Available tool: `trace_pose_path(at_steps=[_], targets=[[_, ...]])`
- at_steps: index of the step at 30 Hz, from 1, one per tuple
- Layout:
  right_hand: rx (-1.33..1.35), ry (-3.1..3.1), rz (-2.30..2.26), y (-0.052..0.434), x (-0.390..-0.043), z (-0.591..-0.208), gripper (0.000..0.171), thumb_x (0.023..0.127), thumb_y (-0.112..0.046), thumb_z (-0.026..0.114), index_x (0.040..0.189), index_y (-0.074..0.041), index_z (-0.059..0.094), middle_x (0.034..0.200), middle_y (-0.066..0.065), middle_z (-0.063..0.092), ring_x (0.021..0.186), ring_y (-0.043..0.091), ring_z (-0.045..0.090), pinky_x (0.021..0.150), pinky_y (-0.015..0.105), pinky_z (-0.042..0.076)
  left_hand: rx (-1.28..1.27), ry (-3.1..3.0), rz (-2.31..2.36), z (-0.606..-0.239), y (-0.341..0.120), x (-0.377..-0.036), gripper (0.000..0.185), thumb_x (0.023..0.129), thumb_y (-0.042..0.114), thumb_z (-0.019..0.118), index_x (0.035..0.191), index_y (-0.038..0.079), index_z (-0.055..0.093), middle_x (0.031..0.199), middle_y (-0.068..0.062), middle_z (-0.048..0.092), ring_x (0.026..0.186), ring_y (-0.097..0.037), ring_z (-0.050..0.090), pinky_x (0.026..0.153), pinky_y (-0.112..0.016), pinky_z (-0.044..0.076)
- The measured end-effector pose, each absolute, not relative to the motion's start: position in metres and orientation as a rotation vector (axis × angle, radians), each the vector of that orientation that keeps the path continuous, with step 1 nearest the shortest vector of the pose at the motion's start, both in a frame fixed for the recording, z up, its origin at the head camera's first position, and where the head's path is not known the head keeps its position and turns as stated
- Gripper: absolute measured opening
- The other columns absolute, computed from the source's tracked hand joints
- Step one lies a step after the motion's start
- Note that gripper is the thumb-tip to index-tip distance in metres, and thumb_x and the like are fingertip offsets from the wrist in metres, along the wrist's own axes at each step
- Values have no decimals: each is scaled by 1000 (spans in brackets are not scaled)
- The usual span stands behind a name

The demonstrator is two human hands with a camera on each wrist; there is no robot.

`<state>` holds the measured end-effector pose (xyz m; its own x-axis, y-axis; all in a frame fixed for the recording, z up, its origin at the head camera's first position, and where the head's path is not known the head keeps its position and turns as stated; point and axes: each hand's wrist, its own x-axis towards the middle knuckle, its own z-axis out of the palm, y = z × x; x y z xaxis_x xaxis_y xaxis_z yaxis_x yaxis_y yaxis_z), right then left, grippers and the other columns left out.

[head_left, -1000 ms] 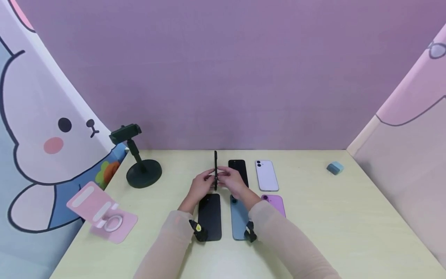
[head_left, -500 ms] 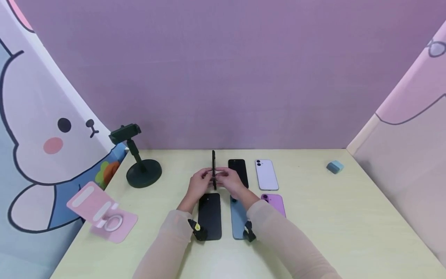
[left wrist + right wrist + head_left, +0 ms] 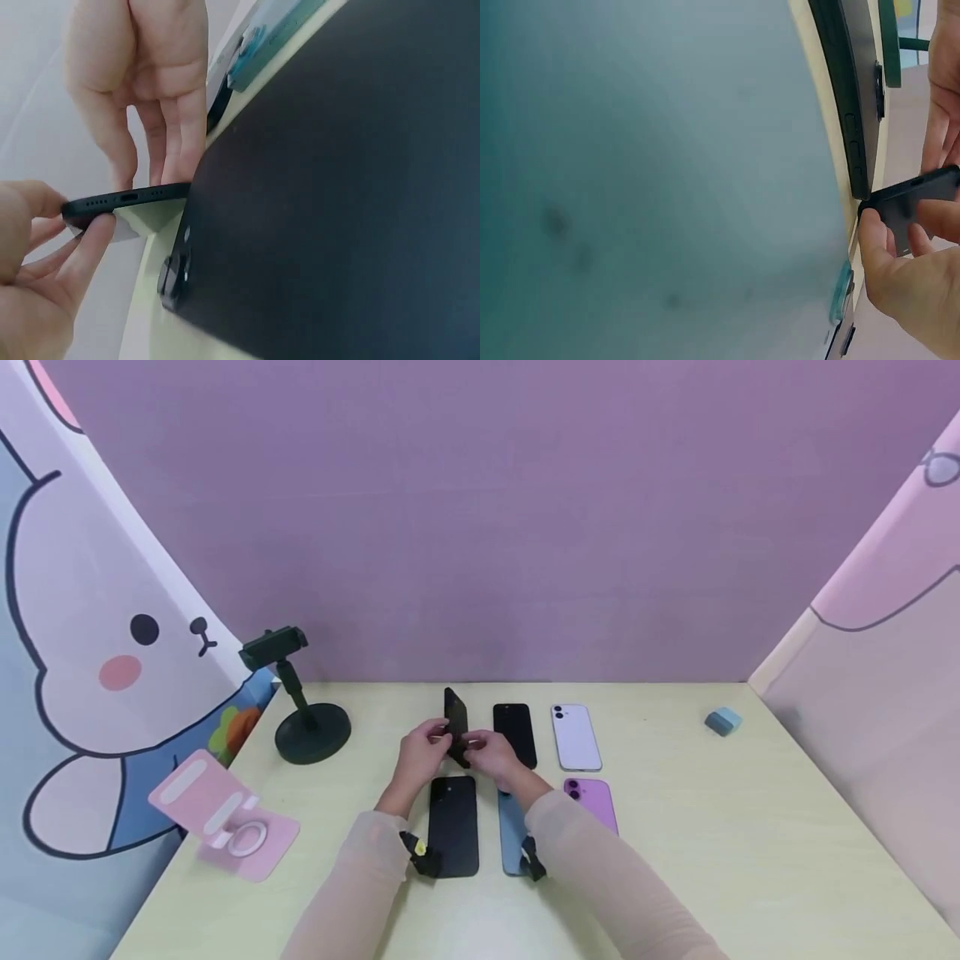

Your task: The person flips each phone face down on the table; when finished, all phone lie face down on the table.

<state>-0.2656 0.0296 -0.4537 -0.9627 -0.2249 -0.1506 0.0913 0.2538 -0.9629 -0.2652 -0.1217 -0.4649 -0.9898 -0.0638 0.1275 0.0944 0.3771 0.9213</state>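
Both hands hold a black smartphone (image 3: 456, 714) tipped up on edge above the table, past the near row of phones. My left hand (image 3: 418, 756) pinches its left side between thumb and fingers. On the opposite side my right hand (image 3: 495, 755) grips it with thumb and fingertips. In the left wrist view the end of the held phone (image 3: 129, 198) shows its charging port and speaker holes. A dark phone (image 3: 453, 831) lies beneath my left wrist, a blue phone (image 3: 513, 835) beneath my right. The right wrist view shows the held phone's dark face (image 3: 900, 214), partly covered by fingers.
A black phone (image 3: 515, 735) and a pale lavender phone (image 3: 576, 739) lie behind, with a purple phone (image 3: 592, 802) nearer. At left stand a dark green phone stand (image 3: 311, 739) and a pink folding stand (image 3: 258, 852). A small blue block (image 3: 723, 721) sits far right.
The held phone, earlier seen edge-on, has turned so its broad dark face shows, and it has shifted slightly left. Both hands have stayed on it.
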Motion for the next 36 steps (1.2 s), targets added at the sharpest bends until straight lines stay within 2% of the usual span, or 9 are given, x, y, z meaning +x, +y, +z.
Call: trace_pose_path(at_steps=[7,18,25,30,36], targets=[[-61,2400,-1649,27,-267,-456,35,91,3,62,126,3,61,103,14,61,80,20,62,72,31,53,-27,-2615,-1409,-471,-133,-265,31,89,7,67,120,-3,66,105,-17,67,92,-27,65,73,-36,55],[-87,2681,-1354,20,-267,-456,34,82,5,69,115,-2,69,104,15,65,92,25,60,77,34,52,8,-2734,-1343,-478,-143,-264,30,86,4,71,114,-7,67,103,-20,68,92,-30,66,77,-39,53],[-81,2708,-1285,21,-266,-454,33,83,3,70,115,-4,70,106,15,66,96,25,61,81,36,52,0,-2766,-1351,-480,-146,-264,34,82,5,75,114,-5,68,98,-16,69,88,-27,66,74,-38,53],[-69,2719,-1273,23,-267,-455,33,83,2,70,116,-4,69,107,16,66,97,26,61,81,37,52,-31,-2812,-1350,-481,-147,-265,34,81,4,77,112,-5,69,93,-14,69,90,-28,64,75,-37,52],[-101,2663,-1269,30,-265,-451,34,86,-3,68,119,-3,67,107,15,67,93,25,62,78,35,52,-19,-2852,-1363,-481,-147,-263,33,84,6,74,115,-4,67,99,-14,68,94,-28,63,78,-38,52]])
